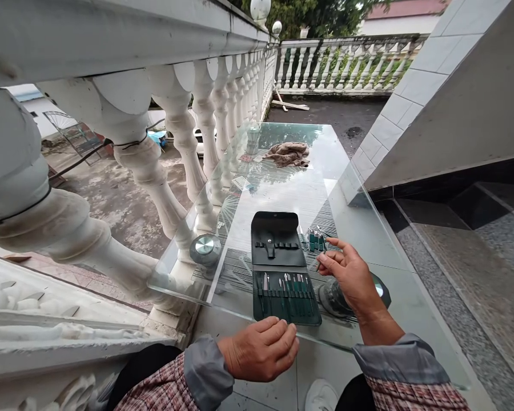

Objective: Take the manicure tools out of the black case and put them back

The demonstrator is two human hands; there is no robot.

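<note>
An open dark green case (278, 268) lies on the glass table (360, 228), with several small metal tools (288, 285) in loops in its lower half and bare loops in the upper half. Right of it, several green-handled clippers (316, 240) lie grouped on the glass. My right hand (346, 268) hovers beside them, thumb and forefinger pinched on a small thin item that is too small to name. Near the case's bottom edge, my left hand (268, 349) rests at the table edge, fingers curled together; what they hold, if anything, is hidden.
A crumpled brown cloth (288, 154) lies toward the table's far end. White balusters (184, 137) run along the left. Dark stone steps (462, 257) and a tiled slanted wall (420, 74) stand on the right. Round table supports (205, 249) show under the glass.
</note>
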